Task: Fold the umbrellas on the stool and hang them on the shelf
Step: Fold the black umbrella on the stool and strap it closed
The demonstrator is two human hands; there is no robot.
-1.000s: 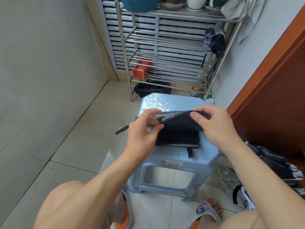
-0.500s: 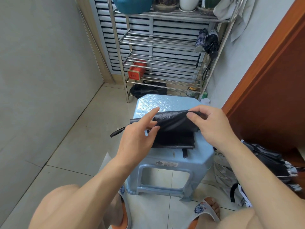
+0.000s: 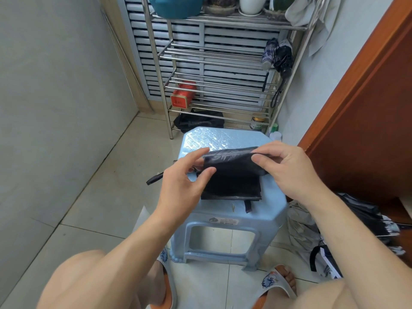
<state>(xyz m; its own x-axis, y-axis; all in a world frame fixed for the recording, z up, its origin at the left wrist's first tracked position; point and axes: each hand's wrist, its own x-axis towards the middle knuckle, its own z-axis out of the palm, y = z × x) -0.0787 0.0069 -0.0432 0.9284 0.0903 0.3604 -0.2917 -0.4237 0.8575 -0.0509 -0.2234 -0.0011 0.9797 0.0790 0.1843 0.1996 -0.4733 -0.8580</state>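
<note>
Change: left hand (image 3: 180,186) loosened since earlier, fingers now splayed beside black umbrella (image 3: 231,172), centre frame.
Right hand (image 3: 287,170): pinching rolled canopy.
Status: folding unfinished.

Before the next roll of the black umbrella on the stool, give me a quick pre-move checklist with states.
1. Right hand grip on the black umbrella: thumb and fingers pinch the rolled top edge. ok.
2. Left hand grip: fingers straight, touching the roll's left end, not curled round it. not ok.
3. Support: the canopy's lower part lies on the blue stool. ok.
4. Closure strap: hangs free below the canopy edge, unfastened. not ok.
5. Hanging spot: the shelf already has two folded umbrellas at its right post; free space beside them cannot tell.
6. Roll tightness: cannot tell.
</note>
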